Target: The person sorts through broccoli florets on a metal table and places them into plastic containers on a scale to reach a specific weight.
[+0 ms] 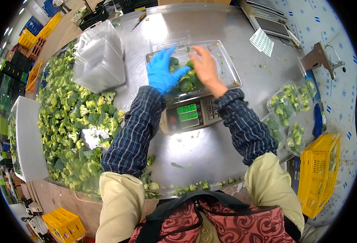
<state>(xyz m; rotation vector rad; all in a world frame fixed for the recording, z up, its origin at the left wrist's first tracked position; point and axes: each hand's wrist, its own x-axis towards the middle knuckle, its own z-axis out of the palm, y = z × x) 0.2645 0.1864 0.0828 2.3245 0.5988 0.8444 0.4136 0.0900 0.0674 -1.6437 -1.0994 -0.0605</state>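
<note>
Broccoli florets (pixel 185 84) sit in a heap on the metal tray (pixel 232 75) of a digital scale (pixel 192 114), whose display glows green. My left hand (pixel 161 72), in a blue glove, is over the left side of the heap with its fingers apart. From the right, my bare right hand (pixel 206 69) reaches over the same florets, fingers stretched out and slightly blurred. Both hands partly hide the heap, and I cannot tell whether either touches it. Clear plastic (pixel 172 39) shows at the tray's far edge; how far it runs under the florets is hidden.
Loose broccoli (pixel 75 125) covers the left of the metal table. Nested clear plastic boxes (pixel 99 58) stand beside it. Filled clear packs (pixel 286 105) lie at the right, above a yellow crate (pixel 318 174). A knife (pixel 139 20) and a label sheet (pixel 262 41) lie farther back.
</note>
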